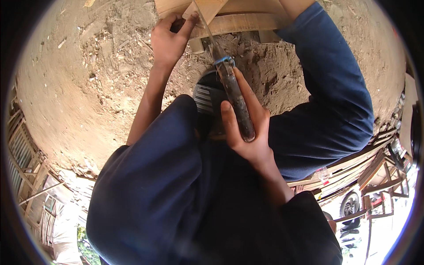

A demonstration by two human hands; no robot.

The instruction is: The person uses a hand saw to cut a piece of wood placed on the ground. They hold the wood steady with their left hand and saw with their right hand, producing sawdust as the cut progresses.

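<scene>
My right hand (251, 119) is wrapped round the long, dark, worn handle of a bladed tool (236, 97), with a blue band at the handle's top. Its thin blade points away from me and shows nearly edge-on, so I cannot tell whether it is a saw or a knife. At the top edge, my left hand (172, 39) pinches a pale strip of wood (191, 12) between thumb and fingers, right beside the blade. That strip lies on a wider wooden piece (247, 23), whose far part is cut off by the frame.
My bent legs in dark blue cloth (335, 75) frame the work, and one bare ankle (297, 6) rests by the wood. Between them sits a dark, striped object (205, 99). Bare earth with wood chips (110, 66) surrounds me. Stacked planks (353, 163) and a wheel (350, 203) are at right.
</scene>
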